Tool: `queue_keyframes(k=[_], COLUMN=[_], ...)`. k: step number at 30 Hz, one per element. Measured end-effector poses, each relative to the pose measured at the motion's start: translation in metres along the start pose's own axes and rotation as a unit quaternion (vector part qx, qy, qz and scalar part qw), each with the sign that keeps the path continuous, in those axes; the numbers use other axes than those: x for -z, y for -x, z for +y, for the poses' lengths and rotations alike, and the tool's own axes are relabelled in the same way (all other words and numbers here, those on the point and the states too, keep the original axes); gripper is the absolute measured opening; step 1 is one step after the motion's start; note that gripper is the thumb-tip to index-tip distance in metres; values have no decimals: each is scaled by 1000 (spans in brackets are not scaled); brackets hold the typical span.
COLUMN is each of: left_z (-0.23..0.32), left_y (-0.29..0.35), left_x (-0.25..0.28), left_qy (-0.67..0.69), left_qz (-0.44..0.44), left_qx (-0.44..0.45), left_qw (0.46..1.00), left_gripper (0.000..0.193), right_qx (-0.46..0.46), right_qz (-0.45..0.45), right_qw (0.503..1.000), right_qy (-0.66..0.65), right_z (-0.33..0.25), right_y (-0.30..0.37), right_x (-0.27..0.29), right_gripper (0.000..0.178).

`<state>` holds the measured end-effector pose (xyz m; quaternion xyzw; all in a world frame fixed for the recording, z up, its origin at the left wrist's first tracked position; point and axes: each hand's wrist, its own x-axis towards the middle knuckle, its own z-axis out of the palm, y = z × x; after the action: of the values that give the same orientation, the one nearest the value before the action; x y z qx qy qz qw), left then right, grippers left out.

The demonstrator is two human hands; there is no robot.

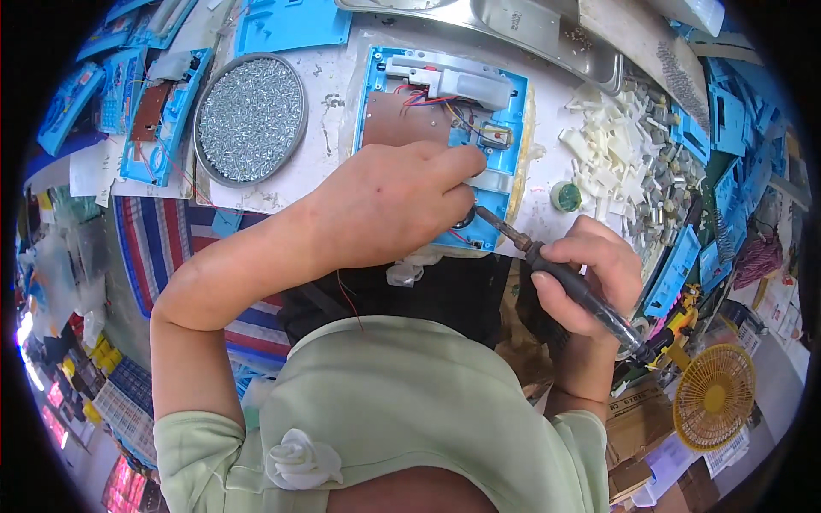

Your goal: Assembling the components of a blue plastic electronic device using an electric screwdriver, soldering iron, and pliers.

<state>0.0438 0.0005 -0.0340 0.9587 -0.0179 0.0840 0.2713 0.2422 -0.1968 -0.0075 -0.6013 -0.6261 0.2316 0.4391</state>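
In front of me lies a blue plastic toy housing (374, 77), its inside facing up, with a brown circuit board (400, 120), a grey plastic compartment (470, 85) and thin coloured wires. My left hand (402, 201) reaches across it, fingers bent and pinched together near the lower right part. Whatever those fingertips hold is hidden. Beneath them a round dark part (464, 222) partly shows. My right hand (599, 269) grips the black handle of a soldering iron (573, 282). The iron's tip points up and left, close to my left fingertips; contact cannot be made out.
A round tray of small screws (250, 120) stands left, beside another wired blue housing (162, 120). To the right are a small green-filled tin (565, 197), piled white plastic pieces (611, 141) and metal parts. A metal tray (530, 30) sits at the back; a yellow fan (715, 397) lower right.
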Motion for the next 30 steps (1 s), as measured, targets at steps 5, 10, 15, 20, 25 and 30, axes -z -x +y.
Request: queue_keyframes(k=[5, 10, 15, 20, 25, 30], left_z=[2, 3, -1, 0, 1, 8], left_y=[-1, 0, 1, 0, -2, -10], left_x=[-1, -2, -2, 2, 3, 9], left_qy=[-2, -6, 4, 0, -15, -15], left_qz=[-1, 8, 16, 4, 34, 16], left_qx=[8, 10, 4, 9, -4, -2], left_qw=[1000, 1000, 1000, 1000, 999, 1000], left_gripper=[18, 17, 17, 17, 19, 22], right_qx=[-10, -22, -30, -120, -137, -112], right_qz=[9, 31, 99, 259, 494, 709], right_qw=[1000, 999, 994, 957, 847, 696], right_qy=[5, 4, -20, -49, -142, -30], right_z=[-4, -8, -10, -2, 5, -3], right_y=[-2, 1, 17, 77, 137, 169], right_x=[-1, -1, 10, 51, 125, 183], right_gripper=[28, 28, 29, 31, 21, 10])
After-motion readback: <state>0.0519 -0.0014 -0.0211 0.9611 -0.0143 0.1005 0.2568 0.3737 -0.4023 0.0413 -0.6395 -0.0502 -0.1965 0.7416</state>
